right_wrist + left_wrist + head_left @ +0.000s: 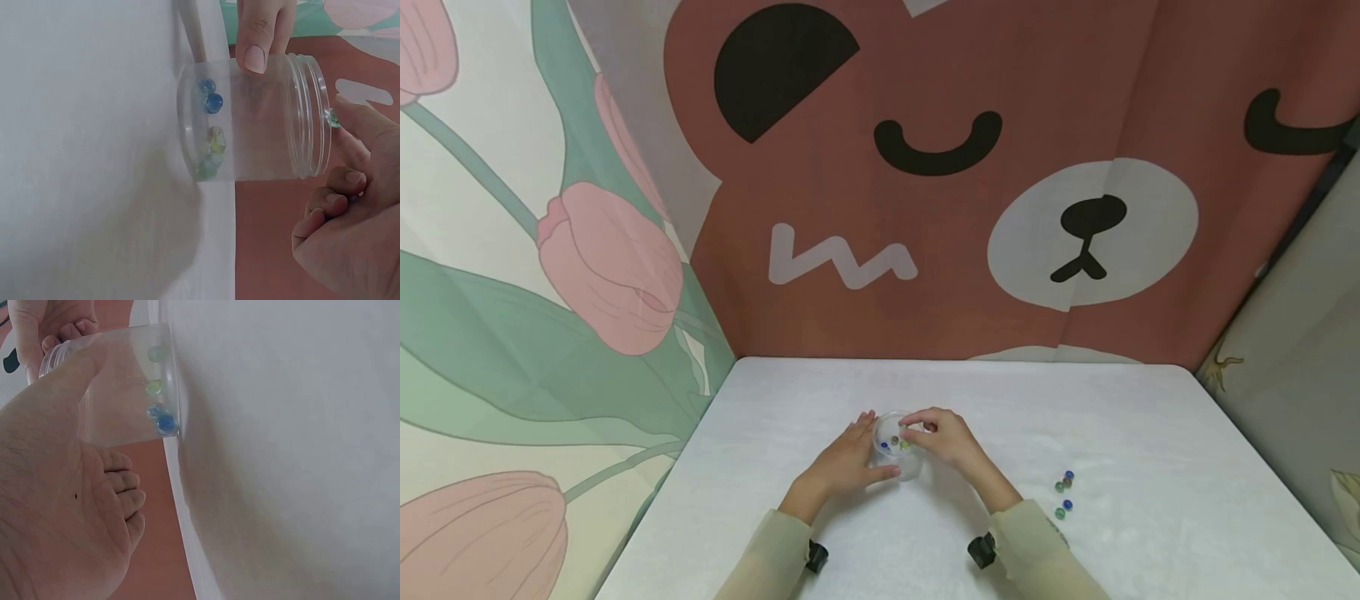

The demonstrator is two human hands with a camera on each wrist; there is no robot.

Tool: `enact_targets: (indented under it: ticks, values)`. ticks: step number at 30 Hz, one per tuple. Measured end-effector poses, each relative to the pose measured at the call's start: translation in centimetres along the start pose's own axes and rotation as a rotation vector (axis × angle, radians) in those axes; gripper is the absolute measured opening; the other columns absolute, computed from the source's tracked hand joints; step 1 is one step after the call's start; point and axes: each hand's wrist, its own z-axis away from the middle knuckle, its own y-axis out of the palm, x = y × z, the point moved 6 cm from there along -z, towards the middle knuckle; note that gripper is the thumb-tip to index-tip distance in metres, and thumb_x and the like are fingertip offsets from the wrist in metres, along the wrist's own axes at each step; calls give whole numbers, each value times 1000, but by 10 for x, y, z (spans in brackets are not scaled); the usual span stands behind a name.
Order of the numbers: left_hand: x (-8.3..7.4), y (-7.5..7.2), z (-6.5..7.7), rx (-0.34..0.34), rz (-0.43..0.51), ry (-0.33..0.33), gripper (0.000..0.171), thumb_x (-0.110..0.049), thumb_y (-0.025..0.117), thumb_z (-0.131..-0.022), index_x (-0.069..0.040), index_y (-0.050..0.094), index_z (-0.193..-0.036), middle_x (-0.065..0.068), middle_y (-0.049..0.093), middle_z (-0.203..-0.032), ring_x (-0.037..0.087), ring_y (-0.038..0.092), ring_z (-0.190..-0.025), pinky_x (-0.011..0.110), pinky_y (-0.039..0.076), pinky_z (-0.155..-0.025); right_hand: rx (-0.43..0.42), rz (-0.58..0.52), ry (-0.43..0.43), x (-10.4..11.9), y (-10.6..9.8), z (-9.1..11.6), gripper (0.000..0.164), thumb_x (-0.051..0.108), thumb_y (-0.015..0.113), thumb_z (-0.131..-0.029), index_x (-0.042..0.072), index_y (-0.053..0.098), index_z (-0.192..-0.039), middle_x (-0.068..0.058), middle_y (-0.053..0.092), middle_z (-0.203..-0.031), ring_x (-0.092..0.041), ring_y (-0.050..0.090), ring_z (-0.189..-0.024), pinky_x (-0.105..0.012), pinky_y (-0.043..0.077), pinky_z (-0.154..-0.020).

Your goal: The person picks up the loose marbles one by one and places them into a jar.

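A clear plastic jar [265,125] with a threaded mouth stands upright on the table, several glass marbles [214,103] on its bottom, blue, green and yellowish. My left hand [847,457] holds the jar from the left side, its thumb across the near wall. Over the mouth, my right hand [952,438] pinches a green marble [334,117] between thumb and forefinger. The other fingers of that hand are curled into the palm, where a small bluish spot shows between them; what it is I cannot tell.
Several loose marbles [1067,505], blue, green and brownish, lie on the white table [1150,450] to the right of the right forearm. A curtain with a bear face [925,317] hangs behind the table's far edge, and a tulip-print curtain [610,267] hangs on the left.
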Motion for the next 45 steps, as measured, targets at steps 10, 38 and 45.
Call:
enact_targets:
  ticks: [10, 38, 45]
  values:
    - [2, 3, 0, -2, -4, 3, 104, -67, 62, -90, 2, 26, -158, 17, 22, -167, 29, 18, -155, 45, 20, -127, -9, 25, 12, -5, 7, -2, 17, 27, 81, -86, 17, 82, -100, 0, 73, -99, -22, 61, -94, -42, 52, -84]
    - [0, 3, 1, 3, -25, -6, 105, -70, 60, -90, 2, 26, -158, 15, 21, -167, 28, 19, -155, 44, 22, -126, 14, 31, 78, -13, 9, -4, 19, 30, 79, -88, 17, 82, -102, -8, 73, -115, -32, 63, -111, -54, 51, -99]
    - [-1, 2, 0, 1, -17, -6, 104, -67, 61, -91, 2, 25, -158, 16, 22, -167, 28, 19, -155, 45, 21, -127, 24, -16, 84, -15, 9, -4, 26, 27, 79, -89, 17, 79, -113, -11, 70, -126, -29, 62, -108, -50, 53, -93]
